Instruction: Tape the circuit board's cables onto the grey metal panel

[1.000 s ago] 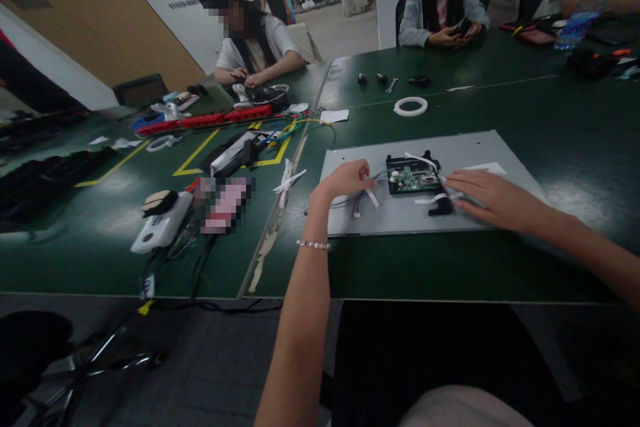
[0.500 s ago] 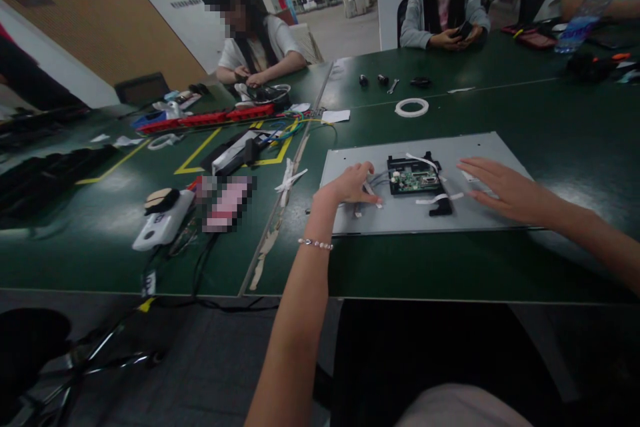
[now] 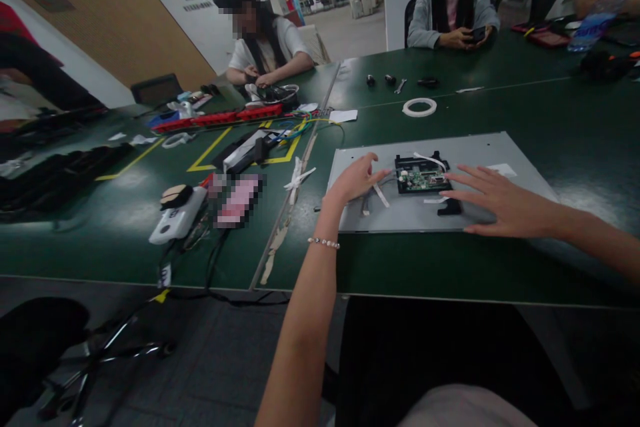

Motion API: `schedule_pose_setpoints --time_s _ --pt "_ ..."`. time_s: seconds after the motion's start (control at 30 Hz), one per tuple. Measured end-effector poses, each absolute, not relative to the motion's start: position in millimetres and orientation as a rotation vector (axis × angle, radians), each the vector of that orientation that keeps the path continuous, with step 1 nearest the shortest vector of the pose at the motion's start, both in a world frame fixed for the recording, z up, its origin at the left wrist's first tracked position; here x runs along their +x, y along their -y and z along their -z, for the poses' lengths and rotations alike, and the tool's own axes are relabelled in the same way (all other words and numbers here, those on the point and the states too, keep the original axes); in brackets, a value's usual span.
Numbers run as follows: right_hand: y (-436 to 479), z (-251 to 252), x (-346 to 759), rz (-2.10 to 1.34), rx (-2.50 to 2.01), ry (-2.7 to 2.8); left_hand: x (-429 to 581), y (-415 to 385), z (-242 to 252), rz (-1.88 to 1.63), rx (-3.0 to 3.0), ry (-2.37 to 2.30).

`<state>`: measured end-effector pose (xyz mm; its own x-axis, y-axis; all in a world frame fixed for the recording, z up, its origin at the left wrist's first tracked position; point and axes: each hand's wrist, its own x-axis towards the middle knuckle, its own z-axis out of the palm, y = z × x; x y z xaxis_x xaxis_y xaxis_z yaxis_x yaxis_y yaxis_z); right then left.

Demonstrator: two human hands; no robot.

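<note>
A flat grey panel (image 3: 480, 147) lies on the green table. On its middle sits a green circuit board (image 3: 423, 179) in a black frame, with white tape strips (image 3: 381, 195) and thin wires around it. My left hand (image 3: 356, 180) rests over the panel's left part, fingers curved and apart, fingertips near the wires left of the board. Above the right part spreads my right hand (image 3: 505, 200), its fingertips close to the board's right edge. It partly covers a black bracket (image 3: 449, 207) below the board. Neither hand visibly holds anything.
A tape roll (image 3: 419, 107), a wrench (image 3: 401, 86) and small black parts lie behind the panel. To the left are a pink phone (image 3: 239, 201), a white power strip (image 3: 179, 215) with cables, and red sockets (image 3: 217, 118). Two people sit across the table.
My right hand has moved left and nearer, spreading its fingers over the bracket and toward the board. My left hand's fingertips have shifted up toward the wires. The view has turned slightly left.
</note>
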<state>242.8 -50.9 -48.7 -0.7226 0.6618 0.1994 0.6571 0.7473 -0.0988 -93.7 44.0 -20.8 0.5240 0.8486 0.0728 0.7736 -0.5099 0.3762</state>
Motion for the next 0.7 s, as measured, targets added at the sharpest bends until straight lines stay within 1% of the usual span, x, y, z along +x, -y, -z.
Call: schedule_pose_setpoints --time_s 0.13,0.27,0.47,0.7 --pt "51.8 57.9 237.9 -0.013 -1.121 2.727 -96.0 -47.2 22.7 -0.619 2.473 -1.537" --pt "54.7 69.5 247.7 -0.100 -1.324 2.634 -99.9 -47.7 21.0 -0.715 2.464 -1.727" --pt "60.0 71.7 250.8 -0.151 -1.448 2.637 -101.9 -44.4 16.4 -0.646 2.422 -1.911" --pt "69.8 83.0 274.8 -0.065 -1.567 2.636 -101.6 -41.8 14.8 -0.593 2.362 -2.019"
